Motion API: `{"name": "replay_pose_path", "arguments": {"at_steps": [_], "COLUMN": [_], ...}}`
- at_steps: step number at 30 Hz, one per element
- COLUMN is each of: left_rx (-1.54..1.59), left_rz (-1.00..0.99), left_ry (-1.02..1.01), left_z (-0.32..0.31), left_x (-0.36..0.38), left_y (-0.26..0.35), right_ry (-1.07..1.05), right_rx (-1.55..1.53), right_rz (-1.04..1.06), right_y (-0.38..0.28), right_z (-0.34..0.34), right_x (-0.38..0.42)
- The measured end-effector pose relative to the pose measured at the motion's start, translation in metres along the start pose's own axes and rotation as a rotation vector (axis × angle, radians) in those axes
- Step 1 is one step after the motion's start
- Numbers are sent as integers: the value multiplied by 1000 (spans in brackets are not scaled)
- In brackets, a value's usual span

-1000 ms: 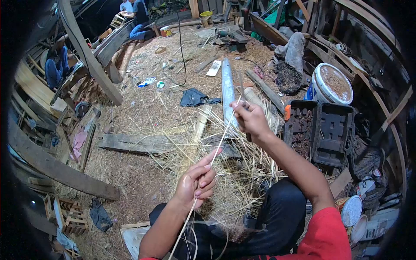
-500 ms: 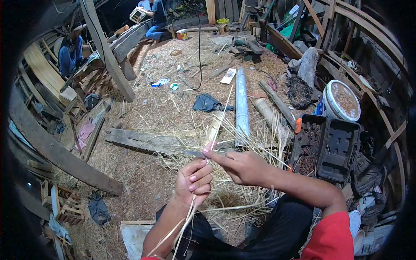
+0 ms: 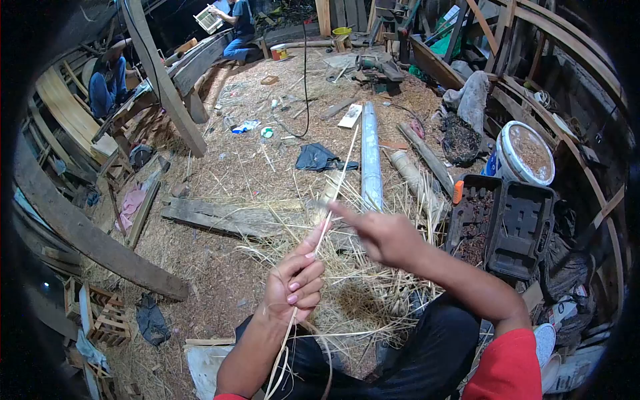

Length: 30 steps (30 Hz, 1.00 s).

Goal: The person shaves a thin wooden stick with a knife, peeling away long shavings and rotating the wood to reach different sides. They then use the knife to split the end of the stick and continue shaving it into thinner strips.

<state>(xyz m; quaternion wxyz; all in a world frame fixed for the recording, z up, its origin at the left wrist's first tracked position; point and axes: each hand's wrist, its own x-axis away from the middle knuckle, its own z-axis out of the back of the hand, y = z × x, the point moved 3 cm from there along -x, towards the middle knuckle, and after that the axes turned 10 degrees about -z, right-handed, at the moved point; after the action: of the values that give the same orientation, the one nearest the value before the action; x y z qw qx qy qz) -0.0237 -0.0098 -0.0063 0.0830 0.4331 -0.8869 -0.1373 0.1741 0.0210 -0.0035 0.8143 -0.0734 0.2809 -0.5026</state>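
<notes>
A long, thin bamboo strip [image 3: 343, 175] runs up and away from my left hand [image 3: 297, 280], whose fingers are wrapped round it. Its thin tail ends hang down past my left wrist. My right hand [image 3: 387, 237] is closed just above and to the right, somewhat smeared by motion. From it a knife's blurred blade [image 3: 318, 205] pokes out to the left, across the strip; the handle is hidden in the fist. Below both hands lies a heap of loose bamboo strips and shavings [image 3: 393, 293].
A bluish-grey pole [image 3: 371, 160] and a weathered plank [image 3: 220, 217] lie on the shaving-covered floor. At right stand an open black case [image 3: 523, 230] and a white bucket [image 3: 527, 153]. Two people [image 3: 241, 30] sit farther back. A slanted post [image 3: 160, 80] rises at left.
My right hand has moved up and slightly right along the strip, the knife with it. My left hand keeps its grip nearly in place, its thumb now stretched upward along the strip.
</notes>
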Motion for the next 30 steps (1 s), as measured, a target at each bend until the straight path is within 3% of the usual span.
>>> {"name": "replay_pose_path", "arguments": {"at_steps": [2, 5, 6, 9, 11, 16, 20, 24, 28, 30], "left_rx": [-39, -59, -75, -96, -75, 9, 98, 180, 113, 40], "left_rz": [48, 71, 44, -16, -33, -5, 67, 27, 57, 63], "left_ry": [-18, 5, 17, 85, 178, 71, 7, 54, 20, 20], "left_z": [0, 1, 0, 0, 6, 5, 2, 8, 7, 7], "left_x": [3, 2, 0, -6, -9, -7, -7, -9, -9, -11], "left_y": [-6, -6, -4, -2, -2, -2, -4, -6, -5, -4], "right_ry": [47, 205, 145, 58, -29, -258, 110, -182, 10, 95], "right_rx": [-121, -268, -288, -301, -228, 46, -215, -46, -146, -423], "right_rz": [-273, -330, -326, 134, 177, 130, 40, 141, -180, -253], "right_y": [31, 61, 44, 11, -3, -16, 22, -7, 36, 56], "right_z": [10, 22, 30, 5, -11, -7, -4, -6, 0, 2], "right_x": [-10, -9, -7, -2, 11, 15, 1, 17, -2, -3]}}
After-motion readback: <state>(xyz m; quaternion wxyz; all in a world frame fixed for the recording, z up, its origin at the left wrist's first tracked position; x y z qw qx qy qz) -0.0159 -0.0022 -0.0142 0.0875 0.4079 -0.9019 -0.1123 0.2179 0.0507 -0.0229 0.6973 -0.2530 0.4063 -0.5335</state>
